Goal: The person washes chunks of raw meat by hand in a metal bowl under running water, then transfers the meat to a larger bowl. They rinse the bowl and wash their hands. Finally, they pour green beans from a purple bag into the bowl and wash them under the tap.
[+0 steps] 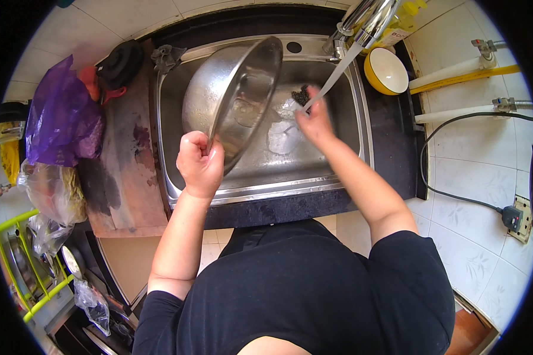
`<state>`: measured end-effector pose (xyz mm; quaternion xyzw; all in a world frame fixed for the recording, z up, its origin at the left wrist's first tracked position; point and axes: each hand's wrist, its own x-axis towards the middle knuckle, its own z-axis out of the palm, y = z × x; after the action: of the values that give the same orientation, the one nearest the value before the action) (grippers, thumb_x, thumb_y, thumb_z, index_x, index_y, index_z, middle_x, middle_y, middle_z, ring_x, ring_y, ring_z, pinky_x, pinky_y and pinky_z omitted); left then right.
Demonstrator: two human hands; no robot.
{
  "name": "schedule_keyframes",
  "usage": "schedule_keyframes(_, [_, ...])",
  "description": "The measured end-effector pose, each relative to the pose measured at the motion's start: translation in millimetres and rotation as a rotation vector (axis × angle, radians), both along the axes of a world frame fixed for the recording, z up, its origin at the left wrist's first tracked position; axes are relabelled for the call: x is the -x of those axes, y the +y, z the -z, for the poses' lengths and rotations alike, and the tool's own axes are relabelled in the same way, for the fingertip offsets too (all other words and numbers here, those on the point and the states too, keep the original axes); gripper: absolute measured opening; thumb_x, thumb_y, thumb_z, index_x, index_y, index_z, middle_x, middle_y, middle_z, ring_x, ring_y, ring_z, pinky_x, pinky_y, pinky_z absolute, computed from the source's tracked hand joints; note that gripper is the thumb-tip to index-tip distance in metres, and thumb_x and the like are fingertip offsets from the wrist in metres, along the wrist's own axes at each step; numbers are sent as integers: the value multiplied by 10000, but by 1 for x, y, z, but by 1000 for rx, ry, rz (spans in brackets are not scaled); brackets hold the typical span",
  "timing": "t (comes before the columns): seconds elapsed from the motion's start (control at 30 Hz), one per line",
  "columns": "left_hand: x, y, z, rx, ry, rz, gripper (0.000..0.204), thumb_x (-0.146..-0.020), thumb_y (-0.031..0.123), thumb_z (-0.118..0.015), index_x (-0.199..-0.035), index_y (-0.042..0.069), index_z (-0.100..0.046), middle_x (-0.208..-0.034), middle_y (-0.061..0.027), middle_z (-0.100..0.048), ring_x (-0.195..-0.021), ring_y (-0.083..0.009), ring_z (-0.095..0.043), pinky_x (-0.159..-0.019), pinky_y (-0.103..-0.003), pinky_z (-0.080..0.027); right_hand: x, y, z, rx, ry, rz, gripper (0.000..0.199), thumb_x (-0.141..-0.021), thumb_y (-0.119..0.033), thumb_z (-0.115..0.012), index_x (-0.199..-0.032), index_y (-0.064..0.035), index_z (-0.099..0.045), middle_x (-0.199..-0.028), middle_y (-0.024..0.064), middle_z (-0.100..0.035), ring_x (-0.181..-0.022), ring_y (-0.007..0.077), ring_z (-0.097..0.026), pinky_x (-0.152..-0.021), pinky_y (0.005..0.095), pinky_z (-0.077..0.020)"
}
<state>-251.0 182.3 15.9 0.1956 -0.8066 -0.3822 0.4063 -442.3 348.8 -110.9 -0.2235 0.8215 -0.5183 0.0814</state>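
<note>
over the silver metal sink [296, 173], a round steel bowl [210, 80], mouth rightward, long axis slanting near-left to far-right, is being gripped by the left fingers [190, 147]; a dark mesh scourer [300, 96], by the right fingers [318, 110].

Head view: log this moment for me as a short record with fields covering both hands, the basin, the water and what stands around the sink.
Left hand: left hand gripping the basin's rim
Right hand: right hand by the water stream, dark scrubber at its fingers; blurred, exact grip unclear
Basin: metal basin, tilted, opening toward picture right, over the sink
Water: running from the faucet
Right of sink: yellow bowl, white inside
Left of sink: purple bag
</note>
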Motion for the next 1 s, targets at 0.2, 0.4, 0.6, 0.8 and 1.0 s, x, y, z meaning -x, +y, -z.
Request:
schedule_keyframes(0.2, [14,-2,-6,-624,248,15,258,-758,-79,-575,-888,53,-396,-769,-5,-441,-686,-57,-432,-644,-188,-372,-21,10,7,342,-1352,-55,471,-818,-239,-581,-1197,-2,-431,-1143,122,-535,-1094,252,-490,-951,420,-369])
schedule_keyframes(0.4, [4,-36,65,-1233,109,-206,252,-780,-26,-563,-963,25,-398,-868,-82,-528,-786,-160,-534,-715,-291,-452,2,50,-27,122,-1410,-58,352,-730,-59,-572,-1064,12,-486,-994,129,-558,-848,256,-586,-727,434,-522])
schedule_keyframes(0.6, [-3,15,91,429,-878,-27,567,-824,230,-576,-1269,-21,-331,-1207,-273,-426,-1140,-368,-414,-976,-422,-312,-20,36,-58,57,-1016,140,420,-693,24,-488,-1107,23,-421,-924,152,-544,-824,282,-574,-687,423,-519])
schedule_keyframes(0.8, [29,61,98,-234,-899,996,577,-930,441,-252,-1363,61,-252,-1440,-132,-172,-1331,-270,-160,-1084,-332,-123,-41,18,-75,163,-593,118,323,-696,25,-463,-1012,22,-534,-899,106,-599,-835,181,-553,-781,270,-421])
schedule_keyframes(1.0, [37,-29,93,688,-1411,392,572,-866,442,-388,-1259,29,-428,-1382,-179,-295,-1322,-309,-170,-1073,-424,-136,-42,34,-83,164,-419,79,369,-712,6,-441,-1071,3,-528,-936,106,-614,-880,178,-565,-792,268,-423])
